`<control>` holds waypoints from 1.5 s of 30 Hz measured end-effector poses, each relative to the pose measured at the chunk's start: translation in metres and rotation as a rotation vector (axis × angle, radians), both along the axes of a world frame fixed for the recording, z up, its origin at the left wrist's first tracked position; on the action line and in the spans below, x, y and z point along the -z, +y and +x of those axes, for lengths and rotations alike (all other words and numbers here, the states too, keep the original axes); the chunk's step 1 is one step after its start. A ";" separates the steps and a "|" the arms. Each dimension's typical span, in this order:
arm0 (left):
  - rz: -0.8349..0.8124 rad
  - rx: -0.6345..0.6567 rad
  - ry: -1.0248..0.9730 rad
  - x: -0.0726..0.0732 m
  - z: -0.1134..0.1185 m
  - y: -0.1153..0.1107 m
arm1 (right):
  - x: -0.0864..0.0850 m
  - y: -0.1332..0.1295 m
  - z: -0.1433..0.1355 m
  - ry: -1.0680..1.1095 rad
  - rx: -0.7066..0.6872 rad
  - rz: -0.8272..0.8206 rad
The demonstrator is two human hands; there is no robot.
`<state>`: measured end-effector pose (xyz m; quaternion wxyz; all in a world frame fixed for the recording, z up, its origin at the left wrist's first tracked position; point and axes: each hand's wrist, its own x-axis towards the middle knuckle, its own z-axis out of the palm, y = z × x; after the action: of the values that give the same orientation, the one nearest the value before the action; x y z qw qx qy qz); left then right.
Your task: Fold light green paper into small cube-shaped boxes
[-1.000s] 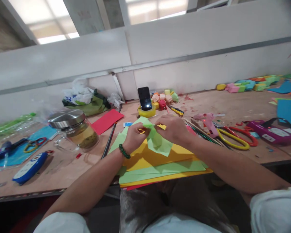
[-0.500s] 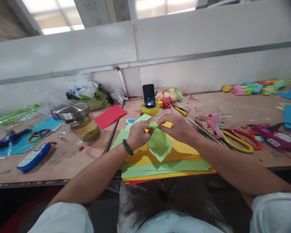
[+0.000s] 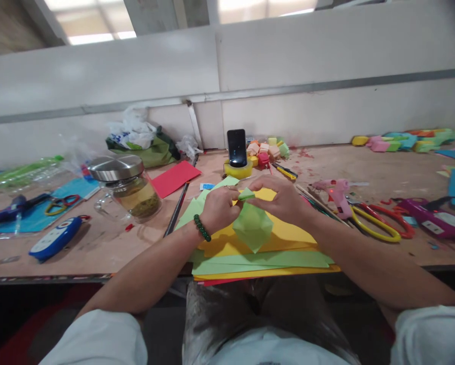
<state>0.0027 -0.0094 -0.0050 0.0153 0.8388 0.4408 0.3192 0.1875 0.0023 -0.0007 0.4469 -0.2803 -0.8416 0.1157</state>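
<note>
A folded green paper (image 3: 253, 228) hangs point-down between my two hands, over the stack of papers. My left hand (image 3: 222, 207), with a green bead bracelet (image 3: 202, 228) at the wrist, pinches the top of it from the left. From the right, my right hand (image 3: 278, 199) holds the same top part with thumb and fingers. A small folded tip stands up between the fingertips. Beneath lie yellow sheets (image 3: 220, 244) and green sheets (image 3: 296, 259).
A phone (image 3: 237, 147) stands on a yellow tape roll (image 3: 237, 169) behind my hands. On the left are a glass jar mug (image 3: 136, 198) and a blue-white remote (image 3: 56, 238). A pink glue gun (image 3: 338, 195) and yellow-handled scissors (image 3: 375, 225) lie right.
The small folded tip at the top of the green paper now stands up more between my fingers. The view has shifted slightly. Both hands keep their hold.
</note>
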 end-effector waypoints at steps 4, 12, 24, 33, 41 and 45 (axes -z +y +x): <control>-0.017 0.002 -0.027 0.004 0.002 0.000 | 0.005 0.003 0.000 -0.152 0.076 0.072; -0.217 0.190 -0.778 0.004 -0.003 0.008 | -0.005 -0.004 0.007 0.177 0.086 0.264; 0.057 0.315 -0.622 -0.001 0.001 -0.006 | 0.001 -0.003 0.002 0.278 -0.012 0.198; -0.049 0.020 -0.352 0.013 0.005 0.005 | 0.007 0.002 -0.001 0.000 0.124 0.007; -0.026 0.121 -0.461 0.009 0.006 0.005 | -0.003 0.002 0.002 0.014 0.047 -0.287; -0.204 0.191 -0.582 0.002 0.004 0.004 | -0.002 0.008 0.005 0.044 0.033 -0.439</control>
<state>0.0063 -0.0058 -0.0066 0.2548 0.7439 0.3670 0.4971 0.1930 0.0107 0.0010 0.3952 -0.3823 -0.7815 0.2948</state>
